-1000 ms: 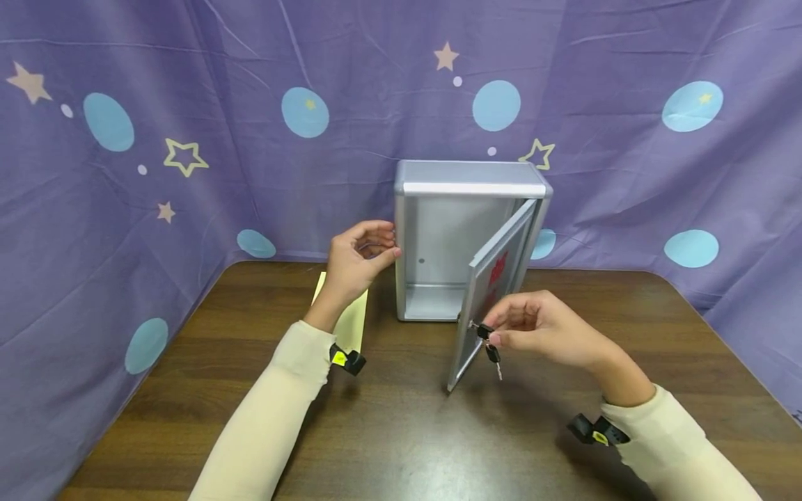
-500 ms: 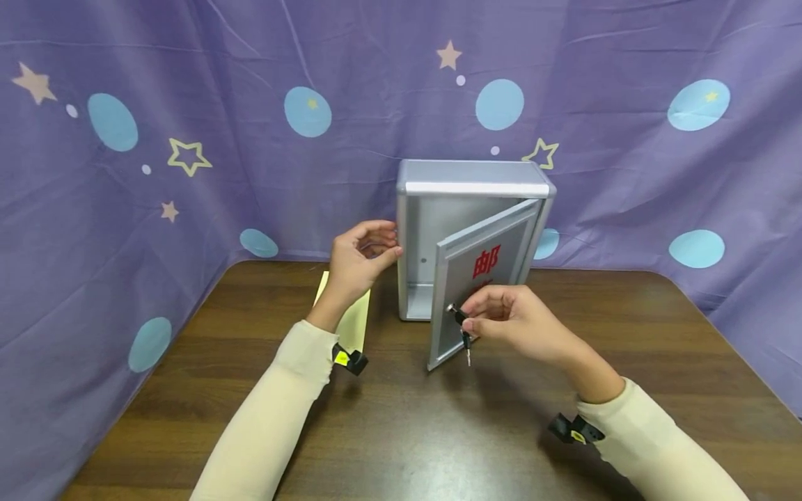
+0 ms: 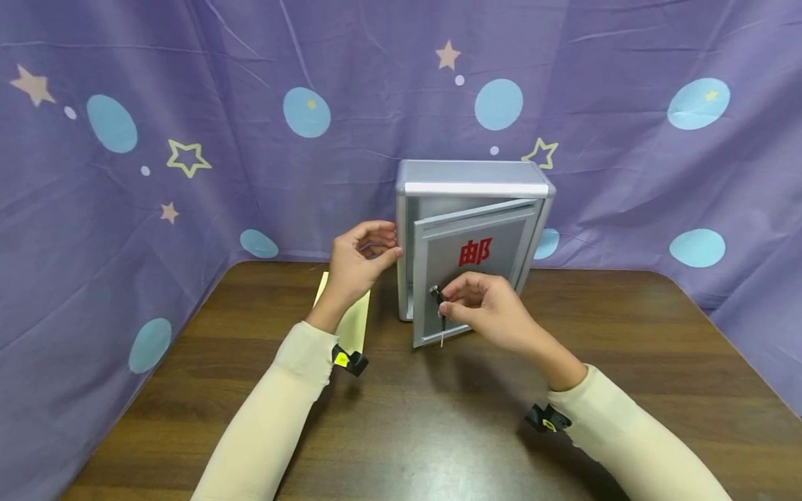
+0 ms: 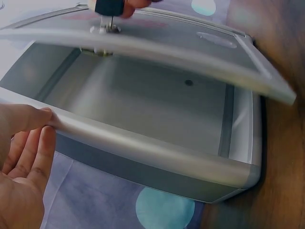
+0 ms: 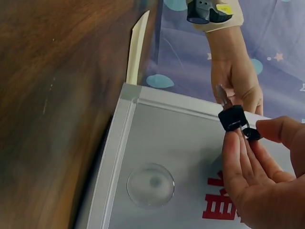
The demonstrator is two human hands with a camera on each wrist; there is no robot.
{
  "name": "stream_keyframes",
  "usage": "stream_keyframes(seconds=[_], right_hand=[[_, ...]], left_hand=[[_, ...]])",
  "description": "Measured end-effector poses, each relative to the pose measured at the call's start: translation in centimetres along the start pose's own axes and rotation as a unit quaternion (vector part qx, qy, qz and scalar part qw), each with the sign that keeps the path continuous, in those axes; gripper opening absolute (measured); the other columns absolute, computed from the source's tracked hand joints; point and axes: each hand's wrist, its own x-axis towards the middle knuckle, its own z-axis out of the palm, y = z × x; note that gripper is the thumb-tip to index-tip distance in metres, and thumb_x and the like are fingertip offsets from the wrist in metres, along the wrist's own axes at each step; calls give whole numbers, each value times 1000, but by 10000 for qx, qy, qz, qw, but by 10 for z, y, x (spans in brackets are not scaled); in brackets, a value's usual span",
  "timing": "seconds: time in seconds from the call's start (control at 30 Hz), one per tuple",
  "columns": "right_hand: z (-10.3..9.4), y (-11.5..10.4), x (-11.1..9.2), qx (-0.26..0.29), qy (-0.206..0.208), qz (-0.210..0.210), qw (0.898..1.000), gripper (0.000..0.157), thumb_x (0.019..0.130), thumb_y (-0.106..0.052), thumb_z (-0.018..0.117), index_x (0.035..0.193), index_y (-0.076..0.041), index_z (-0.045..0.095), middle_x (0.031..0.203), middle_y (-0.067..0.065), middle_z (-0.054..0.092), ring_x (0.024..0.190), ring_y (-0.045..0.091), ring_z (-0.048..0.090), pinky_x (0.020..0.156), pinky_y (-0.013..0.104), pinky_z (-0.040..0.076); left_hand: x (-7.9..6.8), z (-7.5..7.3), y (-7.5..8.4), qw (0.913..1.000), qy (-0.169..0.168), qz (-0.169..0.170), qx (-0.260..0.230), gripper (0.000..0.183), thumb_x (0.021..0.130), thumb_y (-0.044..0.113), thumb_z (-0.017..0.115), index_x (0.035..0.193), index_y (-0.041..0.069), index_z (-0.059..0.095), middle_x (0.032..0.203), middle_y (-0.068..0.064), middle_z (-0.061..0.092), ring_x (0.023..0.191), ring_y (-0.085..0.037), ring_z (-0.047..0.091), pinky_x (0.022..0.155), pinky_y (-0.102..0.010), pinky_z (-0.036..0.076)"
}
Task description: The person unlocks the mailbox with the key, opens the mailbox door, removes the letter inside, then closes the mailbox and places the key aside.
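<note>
A silver metal mailbox (image 3: pixel 476 174) stands upright on the table, its door (image 3: pixel 476 278) partly ajar and hinged on the right. Red lettering (image 3: pixel 475 252) marks the door. My right hand (image 3: pixel 495 309) pinches a black-headed key (image 3: pixel 438 296) in the door's lock; a second key (image 5: pixel 232 117) dangles from the same ring. At the mailbox's left side, my left hand (image 3: pixel 360 261) holds the edge, its thumb (image 4: pixel 33 114) on the front rim and fingertips against the side wall. Between door and rim, the grey interior (image 4: pixel 143 105) shows in the left wrist view.
A pale yellow paper (image 3: pixel 356 323) lies on the wooden table (image 3: pixel 401 431) beneath my left wrist. Behind the mailbox hangs a purple patterned cloth (image 3: pixel 376 83). A clear round disc (image 5: pixel 150 185) sits on the door's lower part.
My right hand has swung the door leftward and inward by the key, from wide open to a narrower gap. The left hand has stayed at the mailbox's left edge.
</note>
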Motion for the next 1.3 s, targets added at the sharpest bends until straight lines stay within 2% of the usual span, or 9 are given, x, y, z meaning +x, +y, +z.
stream_keyframes(seconds=[0.33, 0.63, 1.0, 1.3], right_hand=[[14, -2, 16, -586, 645, -114, 9961, 12, 89, -10, 79, 98, -6, 71, 89, 3, 76, 81, 17, 73, 69, 30, 60], [24, 3, 27, -915, 1083, -315, 9894, 11, 90, -9, 77, 98, -5, 70, 90, 5, 75, 80, 16, 72, 70, 32, 62], [30, 10, 36, -1090, 1448, -585, 9817, 11, 90, -9, 76, 98, -3, 71, 90, 8, 75, 80, 19, 72, 72, 34, 63], [35, 9, 39, -1050, 1623, -519, 9798, 10, 88, -7, 75, 96, -1, 70, 88, 9, 75, 79, 19, 73, 72, 34, 64]], left_hand=[[1, 0, 0, 10000, 10, -39, -59, 37, 78, -15, 80, 113, -13, 67, 96, -28, 69, 85, -15, 69, 79, -27, 62], [1, 0, 0, 10000, -29, -37, -23, 37, 78, -14, 80, 113, -12, 68, 96, -24, 70, 86, -15, 69, 79, -28, 62], [1, 0, 0, 10000, -80, -16, -6, 37, 79, -14, 80, 114, -12, 67, 97, -25, 70, 87, -16, 69, 82, -30, 63], [0, -1, 1, 10000, -58, -38, -21, 37, 79, -14, 79, 114, -13, 67, 97, -27, 69, 87, -17, 68, 81, -32, 63]])
